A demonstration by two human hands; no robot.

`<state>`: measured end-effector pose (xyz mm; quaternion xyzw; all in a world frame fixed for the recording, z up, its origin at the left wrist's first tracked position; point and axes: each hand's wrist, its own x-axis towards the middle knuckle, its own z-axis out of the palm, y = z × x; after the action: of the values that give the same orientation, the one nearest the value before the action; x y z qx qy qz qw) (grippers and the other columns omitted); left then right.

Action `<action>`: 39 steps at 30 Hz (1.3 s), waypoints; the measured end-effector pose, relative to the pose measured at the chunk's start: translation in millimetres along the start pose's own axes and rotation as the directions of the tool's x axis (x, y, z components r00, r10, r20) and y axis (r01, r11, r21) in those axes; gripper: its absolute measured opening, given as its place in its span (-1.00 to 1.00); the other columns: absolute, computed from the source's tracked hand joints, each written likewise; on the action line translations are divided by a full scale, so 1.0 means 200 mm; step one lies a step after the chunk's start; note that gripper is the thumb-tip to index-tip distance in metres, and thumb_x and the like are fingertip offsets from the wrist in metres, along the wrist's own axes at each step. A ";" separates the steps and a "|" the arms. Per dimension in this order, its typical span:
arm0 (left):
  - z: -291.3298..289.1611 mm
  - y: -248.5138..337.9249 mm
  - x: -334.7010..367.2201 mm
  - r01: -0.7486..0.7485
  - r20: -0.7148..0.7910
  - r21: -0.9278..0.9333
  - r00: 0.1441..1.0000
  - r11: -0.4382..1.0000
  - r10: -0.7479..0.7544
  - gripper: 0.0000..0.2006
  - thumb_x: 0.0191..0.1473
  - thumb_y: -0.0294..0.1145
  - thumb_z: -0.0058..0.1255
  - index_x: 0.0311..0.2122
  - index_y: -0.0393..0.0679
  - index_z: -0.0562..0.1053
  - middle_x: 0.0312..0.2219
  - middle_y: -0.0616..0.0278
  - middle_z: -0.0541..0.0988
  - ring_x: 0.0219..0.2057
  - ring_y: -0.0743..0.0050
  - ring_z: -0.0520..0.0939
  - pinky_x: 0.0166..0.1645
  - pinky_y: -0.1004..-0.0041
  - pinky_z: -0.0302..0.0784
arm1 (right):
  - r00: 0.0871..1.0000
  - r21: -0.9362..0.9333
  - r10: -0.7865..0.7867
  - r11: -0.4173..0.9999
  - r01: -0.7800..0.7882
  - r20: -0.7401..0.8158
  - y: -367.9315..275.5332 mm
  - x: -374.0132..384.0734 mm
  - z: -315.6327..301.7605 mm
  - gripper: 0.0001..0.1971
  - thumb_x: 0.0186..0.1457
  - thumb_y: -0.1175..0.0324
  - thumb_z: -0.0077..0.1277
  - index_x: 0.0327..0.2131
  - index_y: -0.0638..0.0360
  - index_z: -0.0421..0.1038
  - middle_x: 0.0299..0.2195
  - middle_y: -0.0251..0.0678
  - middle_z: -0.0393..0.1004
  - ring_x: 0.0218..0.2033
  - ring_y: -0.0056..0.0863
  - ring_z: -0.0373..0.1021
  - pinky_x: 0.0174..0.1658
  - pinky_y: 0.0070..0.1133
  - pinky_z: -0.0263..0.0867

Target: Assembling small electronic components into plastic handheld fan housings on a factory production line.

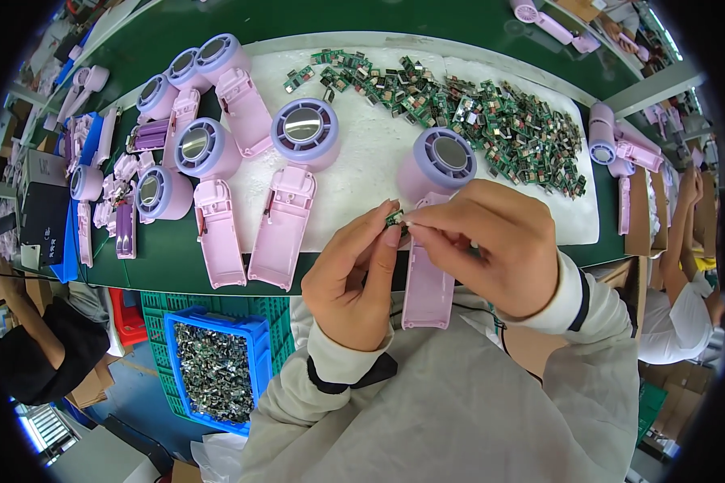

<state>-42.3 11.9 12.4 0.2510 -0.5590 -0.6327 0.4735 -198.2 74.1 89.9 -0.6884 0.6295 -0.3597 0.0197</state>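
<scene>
Both our hands pinch one small green circuit board between them, left hand fingers and right hand fingers clenched on it above the pink housing.

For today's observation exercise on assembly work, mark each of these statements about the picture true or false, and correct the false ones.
1. Both hands pinch one small green circuit board between them. True: the left hand and right hand meet at it, fingers closed on it.
2. The heap of circuit boards lies on a red cloth. False: it lies on a white mat.
3. A blue crate of small parts stands below the table edge. True.
4. The pink housings on the green table are all sealed shut. False: several lie open, showing their insides.
5. The person's sleeves are bright yellow. False: they are light grey.
</scene>
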 end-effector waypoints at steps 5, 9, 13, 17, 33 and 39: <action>0.00 0.01 -0.01 0.029 0.015 -0.004 0.999 1.000 -0.029 -0.71 0.24 -0.65 0.05 0.06 -0.28 0.53 -0.04 0.04 0.61 -0.12 0.48 0.66 -0.06 0.54 0.60 | 0.982 0.145 0.157 0.975 -0.171 0.102 0.01 0.01 -0.02 -0.84 -0.03 0.58 0.27 -0.31 0.23 0.60 -0.55 -0.36 0.44 -0.60 -0.57 0.38 -0.55 -0.61 0.26; -0.01 0.01 -0.01 0.031 0.029 -0.019 0.999 0.999 -0.031 -0.70 0.24 -0.65 0.05 0.07 -0.28 0.53 -0.03 0.05 0.61 -0.12 0.48 0.66 -0.07 0.55 0.59 | 0.992 0.097 0.116 0.988 -0.120 0.044 0.01 0.01 -0.01 -0.84 -0.04 0.57 0.29 -0.31 0.24 0.60 -0.55 -0.36 0.45 -0.60 -0.58 0.39 -0.55 -0.61 0.27; 0.00 0.02 -0.01 0.015 0.040 0.054 0.999 0.998 -0.017 -0.69 0.24 -0.65 0.06 0.08 -0.27 0.53 -0.03 0.05 0.60 -0.12 0.48 0.66 -0.07 0.55 0.59 | 0.995 0.066 0.095 0.993 -0.095 0.001 0.03 -0.01 0.02 -0.83 -0.06 0.57 0.29 -0.33 0.23 0.60 -0.55 -0.37 0.45 -0.60 -0.59 0.38 -0.54 -0.61 0.28; 0.00 0.02 -0.01 0.013 0.038 0.067 0.999 0.998 -0.016 -0.70 0.23 -0.64 0.07 0.07 -0.27 0.54 -0.05 0.04 0.61 -0.12 0.50 0.65 -0.08 0.56 0.59 | 0.997 0.024 0.077 0.997 -0.077 0.001 0.03 0.00 0.01 -0.82 -0.11 0.60 0.26 -0.34 0.22 0.58 -0.55 -0.37 0.45 -0.59 -0.55 0.40 -0.53 -0.59 0.30; -0.03 -0.01 -0.02 -0.243 0.110 0.361 0.970 0.900 0.218 -0.65 0.13 -0.73 0.09 0.03 -0.28 0.57 -0.07 -0.05 0.62 -0.10 0.21 0.69 -0.05 0.43 0.60 | 0.992 -0.021 -0.092 0.995 0.094 0.085 0.07 0.00 -0.01 -0.78 -0.18 0.59 0.26 -0.36 0.18 0.56 -0.50 -0.32 0.45 -0.54 -0.35 0.41 -0.51 -0.51 0.31; -0.05 -0.02 -0.01 -0.304 0.181 0.368 0.950 0.879 0.253 -0.64 0.12 -0.74 0.08 0.04 -0.29 0.56 -0.06 -0.04 0.61 -0.11 0.18 0.69 -0.06 0.42 0.62 | 0.986 0.018 -0.123 0.992 0.121 0.117 0.10 0.01 -0.03 -0.80 -0.16 0.60 0.25 -0.36 0.21 0.56 -0.53 -0.34 0.43 -0.58 -0.43 0.40 -0.55 -0.54 0.29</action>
<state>-33.6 8.6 6.0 0.2163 -0.7333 -0.4482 0.4633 -218.2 70.8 84.6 -0.7456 0.5821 -0.3221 0.0384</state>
